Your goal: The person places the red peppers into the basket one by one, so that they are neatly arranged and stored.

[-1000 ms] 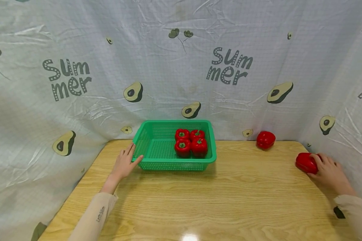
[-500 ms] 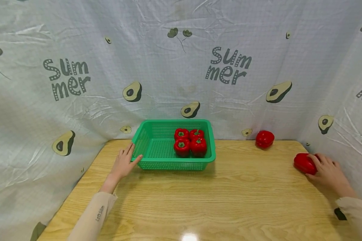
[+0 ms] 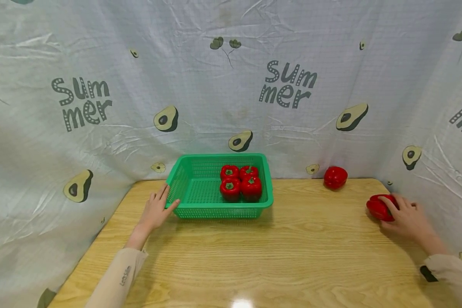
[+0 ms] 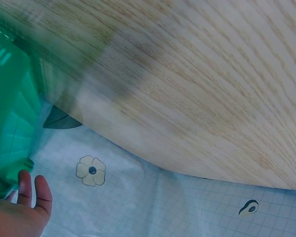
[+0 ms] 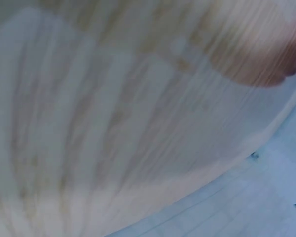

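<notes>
My left hand [image 3: 155, 210] rests against the left end of a green plastic basket [image 3: 215, 205], thumb at its front corner and fingers straight along the side. In the left wrist view, the fingers of the left hand [image 4: 20, 215] show beside the basket [image 4: 10, 118]. Several red bell peppers [image 3: 240, 184] with green stems stand together in the basket's right half. At the far right, my right hand [image 3: 408, 218] grips another red bell pepper [image 3: 377, 208] from its right side, low over the table. The hand covers part of it. The right wrist view is blurred.
One more red bell pepper [image 3: 335, 178] lies at the table's back edge, right of the basket. The wooden table [image 3: 273, 256] meets a hanging printed cloth [image 3: 200, 85] at the back and on both sides. A small black object [image 3: 428, 273] shows beside the right sleeve.
My right hand has shifted slightly left with the bell pepper, which has turned a little in its grip. The left hand stays at the basket. The whole head view has drifted slightly left.
</notes>
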`<state>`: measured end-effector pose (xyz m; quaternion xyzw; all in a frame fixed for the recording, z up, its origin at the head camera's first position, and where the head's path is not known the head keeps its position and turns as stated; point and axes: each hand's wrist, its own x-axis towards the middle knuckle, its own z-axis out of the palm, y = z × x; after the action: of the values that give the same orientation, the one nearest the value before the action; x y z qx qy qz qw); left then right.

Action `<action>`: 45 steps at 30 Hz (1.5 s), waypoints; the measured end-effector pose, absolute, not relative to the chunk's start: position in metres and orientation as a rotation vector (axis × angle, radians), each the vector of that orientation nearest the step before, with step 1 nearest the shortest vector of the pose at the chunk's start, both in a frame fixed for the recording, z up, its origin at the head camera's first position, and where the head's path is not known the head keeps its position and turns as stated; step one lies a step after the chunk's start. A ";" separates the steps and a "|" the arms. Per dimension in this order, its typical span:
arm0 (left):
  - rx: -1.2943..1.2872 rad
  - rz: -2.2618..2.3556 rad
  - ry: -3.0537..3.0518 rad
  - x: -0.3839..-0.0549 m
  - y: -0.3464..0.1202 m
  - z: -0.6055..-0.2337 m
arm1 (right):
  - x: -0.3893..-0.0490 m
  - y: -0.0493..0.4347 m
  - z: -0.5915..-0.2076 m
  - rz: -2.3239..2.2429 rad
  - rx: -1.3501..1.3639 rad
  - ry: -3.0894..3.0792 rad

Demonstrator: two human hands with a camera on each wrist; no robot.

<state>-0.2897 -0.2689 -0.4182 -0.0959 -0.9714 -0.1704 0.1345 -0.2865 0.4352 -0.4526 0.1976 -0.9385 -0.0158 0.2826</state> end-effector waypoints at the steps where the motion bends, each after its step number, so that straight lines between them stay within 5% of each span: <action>1: -0.277 -0.497 -2.815 -0.290 -0.269 -0.419 | -0.287 0.433 -0.452 -0.050 0.538 -2.500; 45: -0.270 -0.496 -2.818 -0.291 -0.270 -0.420 | -0.307 0.311 -0.419 -0.028 0.992 -2.231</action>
<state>-0.2911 -0.2699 -0.4198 -0.0932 -0.9717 -0.1710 0.1335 -0.3075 0.3109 -0.4187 0.3818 -0.8583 -0.0107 0.3427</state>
